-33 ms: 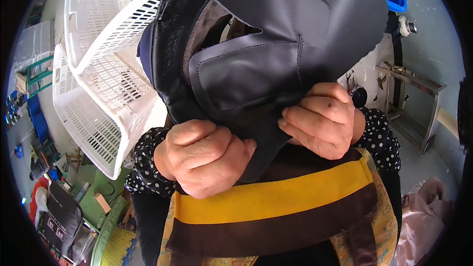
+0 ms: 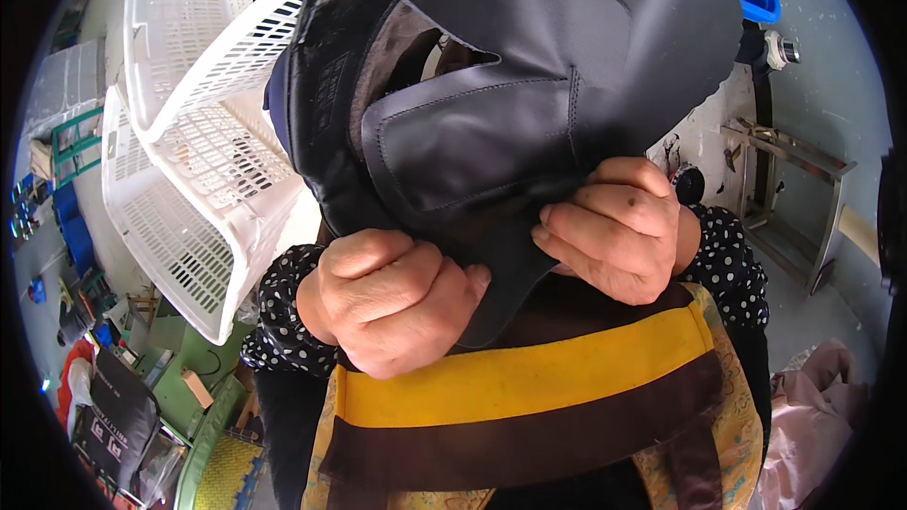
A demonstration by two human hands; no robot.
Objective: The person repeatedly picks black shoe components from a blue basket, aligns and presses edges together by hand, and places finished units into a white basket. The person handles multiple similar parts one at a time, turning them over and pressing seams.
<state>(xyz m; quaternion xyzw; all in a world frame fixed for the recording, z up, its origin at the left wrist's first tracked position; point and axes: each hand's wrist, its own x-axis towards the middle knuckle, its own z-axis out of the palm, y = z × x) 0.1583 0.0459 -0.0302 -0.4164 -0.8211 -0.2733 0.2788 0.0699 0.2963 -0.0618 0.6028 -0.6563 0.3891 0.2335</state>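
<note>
A large black leather shoe upper (image 2: 482, 146) fills the upper middle of the head view, with a stitched panel, a padded edge at its left and a pale brownish lining showing through an opening. My left hand (image 2: 392, 302) is closed on its near edge, thumb toward the middle. Closed in a pinch at the same edge, my right hand (image 2: 614, 231) sits a little farther off. Between the two hands a dark flap (image 2: 510, 297) of the piece hangs down. The fingertips beneath the leather are hidden.
White slatted plastic baskets (image 2: 203, 217) stand at the left. Across my lap lies an apron (image 2: 529, 373) with a yellow band. A metal stand (image 2: 798, 165) and a blue bin (image 2: 767, 2) are at the right, with pinkish cloth (image 2: 817, 425) below. Green equipment (image 2: 203, 364) is at lower left.
</note>
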